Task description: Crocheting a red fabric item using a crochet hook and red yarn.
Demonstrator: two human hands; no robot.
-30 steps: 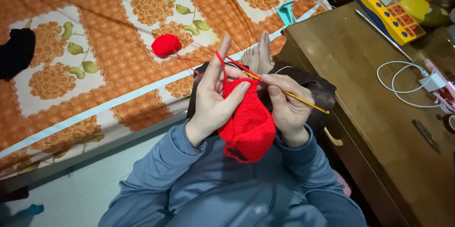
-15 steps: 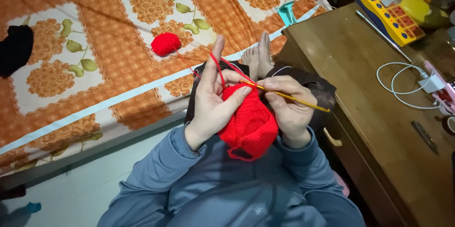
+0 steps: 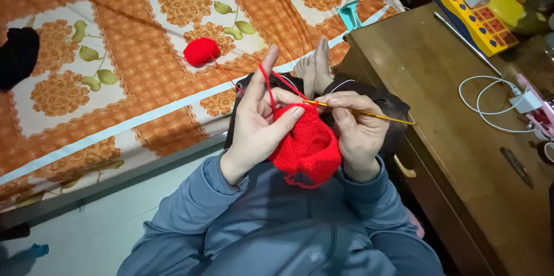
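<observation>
While left hand [image 3: 257, 126] grips red crochet piece [image 3: 309, 146], right hand [image 3: 358, 132] holding hook [image 3: 369, 115]

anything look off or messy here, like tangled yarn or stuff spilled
Nothing stands out. The red yarn runs untangled from the ball on the bedspread over the left hand to the red crochet piece; the right hand holds the hook. Nothing is spilled.

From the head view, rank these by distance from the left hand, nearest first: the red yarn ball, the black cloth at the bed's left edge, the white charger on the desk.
Measured from the left hand:
1. Red yarn ball, on the bedspread up and left of the hand.
2. Black cloth, far left on the bed.
3. White charger, far right on the wooden desk.
</observation>
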